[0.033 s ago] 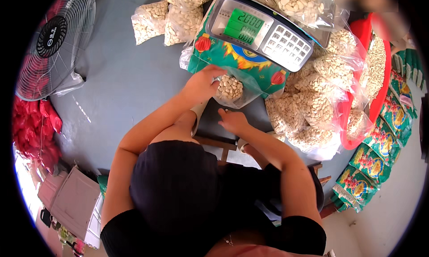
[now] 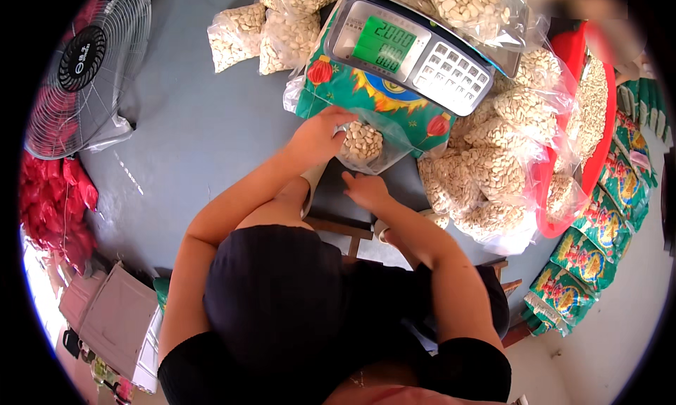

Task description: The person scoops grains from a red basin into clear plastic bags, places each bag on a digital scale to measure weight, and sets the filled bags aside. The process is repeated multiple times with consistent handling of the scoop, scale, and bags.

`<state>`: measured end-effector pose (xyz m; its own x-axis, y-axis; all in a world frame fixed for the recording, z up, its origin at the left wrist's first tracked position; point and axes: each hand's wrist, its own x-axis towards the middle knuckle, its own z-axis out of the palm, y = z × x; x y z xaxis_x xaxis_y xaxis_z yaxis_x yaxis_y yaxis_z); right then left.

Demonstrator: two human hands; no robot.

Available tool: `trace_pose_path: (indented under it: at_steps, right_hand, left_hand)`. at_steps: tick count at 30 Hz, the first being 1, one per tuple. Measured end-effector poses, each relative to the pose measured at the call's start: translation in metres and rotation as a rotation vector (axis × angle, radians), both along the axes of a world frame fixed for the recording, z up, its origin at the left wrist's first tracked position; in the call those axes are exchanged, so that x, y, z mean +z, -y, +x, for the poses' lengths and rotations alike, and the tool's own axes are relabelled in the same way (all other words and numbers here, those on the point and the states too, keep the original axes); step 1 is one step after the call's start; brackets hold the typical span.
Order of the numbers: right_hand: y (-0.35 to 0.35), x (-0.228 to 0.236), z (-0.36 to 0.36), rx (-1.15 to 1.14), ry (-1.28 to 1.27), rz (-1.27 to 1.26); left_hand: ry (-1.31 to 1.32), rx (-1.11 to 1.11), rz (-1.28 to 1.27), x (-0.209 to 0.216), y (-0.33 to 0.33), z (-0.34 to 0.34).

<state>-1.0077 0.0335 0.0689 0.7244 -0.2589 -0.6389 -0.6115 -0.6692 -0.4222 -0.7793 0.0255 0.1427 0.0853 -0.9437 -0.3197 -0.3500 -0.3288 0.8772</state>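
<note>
A clear plastic bag of pale, flat seeds sits in front of me, its mouth toward me. My left hand closes its fingers on the left side of the bag. Just below the bag's near edge is my right hand, thumb and forefinger apart, with nothing visible between them. I cannot tell whether it touches the plastic. Beyond the bag, a digital scale with a lit green display carries a larger clear bag of seeds. A green printed sack lies under the scale's near side.
Several filled clear bags are heaped to the right, beside a red tub of seeds. More filled bags lie at the far left. A fan, red plastic bags and green printed packages surround the space. Another person's blurred arm shows at far right.
My right forearm has shifted slightly to the left, and my right hand has barely moved. My left hand keeps its hold on the bag.
</note>
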Motion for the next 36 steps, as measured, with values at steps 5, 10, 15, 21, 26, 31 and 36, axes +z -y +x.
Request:
trace_pose_path:
  at_steps: [5,10,15,21,26,31,36]
  right_hand:
    - [-0.020,-0.086,-0.030,-0.227,0.085,-0.107]
    - [-0.005,-0.064,-0.047,-0.113,-0.169,-0.003]
    - [0.040,0.086,-0.015,0.126,0.550,0.218]
    - [0.086,0.119,0.030,-0.110,0.685,-0.379]
    - [0.118,0.149,0.045,-0.044,0.598,-0.424]
    - [0.236,0.251,0.053,-0.223,0.930,-1.020]
    - [0.328,0.266,0.040,-0.261,0.136,-1.001]
  left_hand:
    - [0.075,-0.065,0.073,0.011,-0.003,0.001]
    - [0.016,-0.059,0.070,0.004,-0.002,0.000]
    - [-0.011,-0.077,0.103,0.005,-0.004,0.002]
    - [0.014,-0.074,0.024,0.006,0.003,-0.004]
    - [0.031,-0.094,0.042,0.008,0.003,-0.006]
    - [-0.008,-0.041,0.092,0.006,-0.002,0.000]
    - [-0.004,-0.106,0.076,0.006,0.003,-0.008]
